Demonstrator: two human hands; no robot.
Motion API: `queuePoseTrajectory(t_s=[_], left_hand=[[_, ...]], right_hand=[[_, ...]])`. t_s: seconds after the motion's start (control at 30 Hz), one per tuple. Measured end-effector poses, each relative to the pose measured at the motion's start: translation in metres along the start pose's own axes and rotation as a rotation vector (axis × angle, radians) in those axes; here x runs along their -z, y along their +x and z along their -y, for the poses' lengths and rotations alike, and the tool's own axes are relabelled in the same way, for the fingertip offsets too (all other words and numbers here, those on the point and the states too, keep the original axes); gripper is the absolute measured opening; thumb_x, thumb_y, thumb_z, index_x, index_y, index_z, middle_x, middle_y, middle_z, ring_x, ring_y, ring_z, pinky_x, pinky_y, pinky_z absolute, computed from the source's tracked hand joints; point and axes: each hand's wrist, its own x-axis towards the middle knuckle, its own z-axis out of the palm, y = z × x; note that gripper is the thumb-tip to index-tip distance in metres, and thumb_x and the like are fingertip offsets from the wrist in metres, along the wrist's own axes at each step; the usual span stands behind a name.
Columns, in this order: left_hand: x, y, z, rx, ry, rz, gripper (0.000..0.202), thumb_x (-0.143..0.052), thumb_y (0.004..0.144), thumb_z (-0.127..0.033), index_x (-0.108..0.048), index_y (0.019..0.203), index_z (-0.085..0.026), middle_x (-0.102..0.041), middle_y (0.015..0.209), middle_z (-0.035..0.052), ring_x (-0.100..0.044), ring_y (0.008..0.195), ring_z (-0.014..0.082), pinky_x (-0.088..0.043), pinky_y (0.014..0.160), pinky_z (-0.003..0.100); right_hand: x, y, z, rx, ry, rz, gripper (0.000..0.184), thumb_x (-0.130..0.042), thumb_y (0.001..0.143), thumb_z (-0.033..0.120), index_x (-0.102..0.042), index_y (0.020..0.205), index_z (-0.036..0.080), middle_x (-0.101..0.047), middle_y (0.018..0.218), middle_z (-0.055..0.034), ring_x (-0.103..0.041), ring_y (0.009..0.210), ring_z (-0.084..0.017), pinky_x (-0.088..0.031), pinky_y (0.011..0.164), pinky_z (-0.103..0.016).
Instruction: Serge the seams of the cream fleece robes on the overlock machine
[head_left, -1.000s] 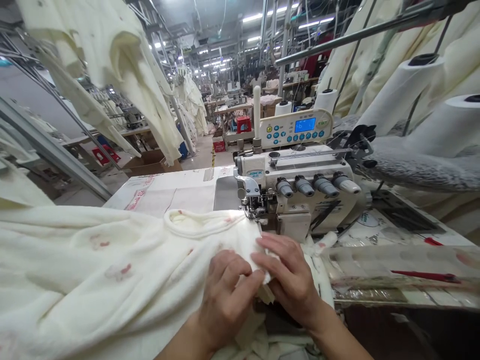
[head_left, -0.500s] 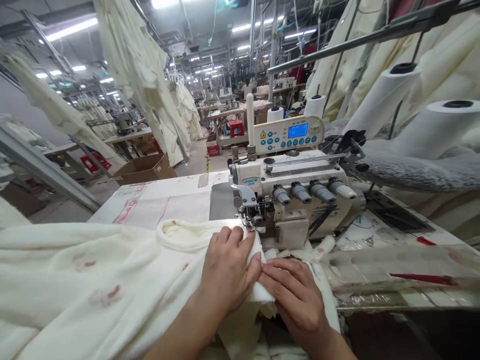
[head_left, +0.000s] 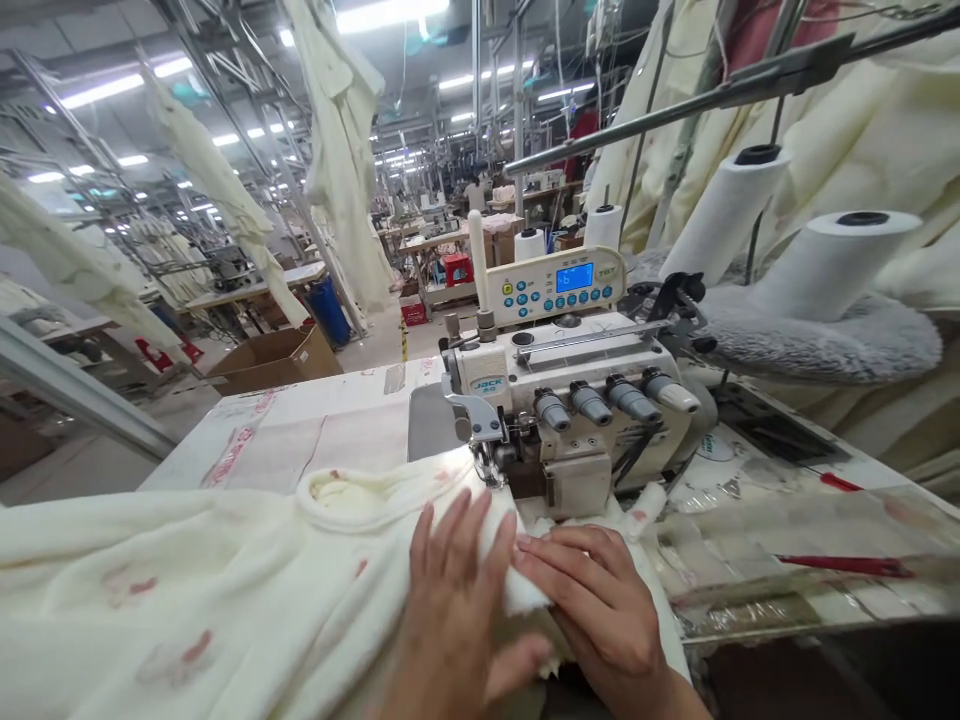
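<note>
Cream fleece fabric (head_left: 247, 580) with faint reddish prints spreads over the left of the table, a rolled, rounded edge near its top. Its right edge runs under the presser foot (head_left: 489, 470) of a white overlock sewing machine (head_left: 592, 400). My left hand (head_left: 457, 600) lies over the fabric just before the foot, fingers spread and thumb stretched out, slightly blurred. Beside it, my right hand (head_left: 592, 600) pinches the fabric's edge between thumb and fingers.
Behind the machine head stands a control panel (head_left: 556, 285) with a lit blue display. Large white thread cones (head_left: 825, 265) rise at the right, near grey plush. Red tweezers (head_left: 844, 566) lie on the table's right. A cardboard box (head_left: 277, 362) sits beyond the left edge.
My left hand has drawn back toward me from the presser foot, its fingers spreading and its thumb lifting away from the right hand. My right hand keeps its pinch. The whole view has shifted slightly.
</note>
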Motion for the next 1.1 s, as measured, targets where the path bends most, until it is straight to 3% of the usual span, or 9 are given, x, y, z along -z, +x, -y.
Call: queuePoseTrajectory(t_s=[0.03,0.1,0.17,0.23,0.33,0.47,0.73,0.93,1.1], left_hand=[[-0.008,-0.007,-0.003,-0.002,0.013,-0.072,0.063,-0.050,0.084,-0.050,-0.041,0.134,-0.012,-0.046,0.134,0.0186,-0.030,0.131,0.0323,-0.015,0.108,0.054],[-0.019,-0.016,-0.007,0.057,0.051,-0.190,0.054,-0.050,0.086,-0.041,-0.044,0.131,-0.012,-0.051,0.131,0.0188,-0.029,0.134,0.0309,-0.006,0.110,0.056],[-0.019,-0.017,-0.006,0.101,0.071,-0.258,0.037,-0.048,0.088,-0.022,-0.052,0.124,-0.015,-0.058,0.124,0.0151,-0.035,0.131,0.0261,-0.012,0.111,0.052],[-0.009,-0.012,0.000,0.053,0.056,-0.288,0.033,-0.045,0.087,-0.009,-0.058,0.117,-0.015,-0.064,0.116,0.0114,-0.045,0.124,0.0218,-0.023,0.110,0.043],[0.011,-0.004,0.011,-0.035,0.043,-0.215,0.035,-0.041,0.086,-0.002,-0.059,0.114,-0.011,-0.066,0.112,0.0103,-0.052,0.116,0.0207,-0.037,0.102,0.037],[0.023,-0.001,0.017,-0.051,0.066,-0.066,0.044,-0.033,0.083,0.001,-0.057,0.119,-0.007,-0.062,0.121,0.0120,-0.052,0.117,0.0225,-0.042,0.099,0.040],[0.028,0.003,0.017,0.027,0.048,0.141,0.059,-0.037,0.071,-0.003,-0.050,0.128,-0.007,-0.051,0.134,0.0128,-0.043,0.127,0.0254,-0.034,0.107,0.047],[0.028,0.013,0.028,0.060,0.074,0.224,0.054,-0.037,0.077,-0.007,-0.046,0.131,-0.010,-0.047,0.139,0.0121,-0.040,0.130,0.0249,-0.031,0.107,0.047],[0.027,0.026,0.039,0.067,0.101,0.272,0.049,-0.035,0.083,-0.012,-0.045,0.131,-0.010,-0.048,0.137,0.0134,-0.041,0.129,0.0260,-0.032,0.105,0.047]], right_hand=[[0.000,0.001,0.000,-0.002,0.004,-0.002,0.023,-0.046,0.087,0.009,-0.066,0.096,0.016,-0.072,0.090,-0.0055,-0.060,0.081,-0.017,-0.047,0.070,-0.032],[-0.002,0.001,0.002,-0.009,0.014,-0.021,0.024,-0.046,0.085,0.007,-0.066,0.097,0.017,-0.072,0.089,-0.0053,-0.060,0.080,-0.017,-0.047,0.069,-0.032],[-0.004,0.000,0.003,-0.020,0.024,-0.051,0.024,-0.049,0.082,0.005,-0.065,0.095,0.018,-0.072,0.088,-0.0050,-0.060,0.078,-0.017,-0.047,0.069,-0.032],[-0.005,-0.002,0.005,-0.035,0.031,-0.070,0.021,-0.053,0.080,0.004,-0.064,0.089,0.018,-0.072,0.086,-0.0048,-0.061,0.077,-0.017,-0.046,0.070,-0.033],[-0.006,-0.003,0.005,-0.045,0.034,-0.063,0.018,-0.055,0.080,0.004,-0.064,0.087,0.017,-0.072,0.087,-0.0057,-0.061,0.078,-0.018,-0.045,0.071,-0.034],[-0.005,-0.004,0.004,-0.036,0.047,-0.025,0.022,-0.055,0.081,0.004,-0.064,0.096,0.017,-0.072,0.090,-0.0061,-0.061,0.081,-0.018,-0.045,0.072,-0.034],[-0.005,0.000,-0.004,-0.040,-0.012,0.024,0.015,-0.054,0.085,0.008,-0.064,0.093,0.016,-0.072,0.089,-0.0069,-0.062,0.081,-0.018,-0.042,0.074,-0.034],[-0.017,0.006,-0.018,-0.046,-0.041,-0.001,0.015,-0.055,0.085,0.009,-0.064,0.092,0.019,-0.071,0.087,-0.0046,-0.061,0.080,-0.017,-0.042,0.074,-0.032],[-0.032,0.014,-0.028,-0.048,-0.190,-0.080,0.010,-0.059,0.084,0.014,-0.066,0.089,0.020,-0.064,0.081,-0.0056,-0.056,0.078,-0.018,-0.042,0.071,-0.031]])
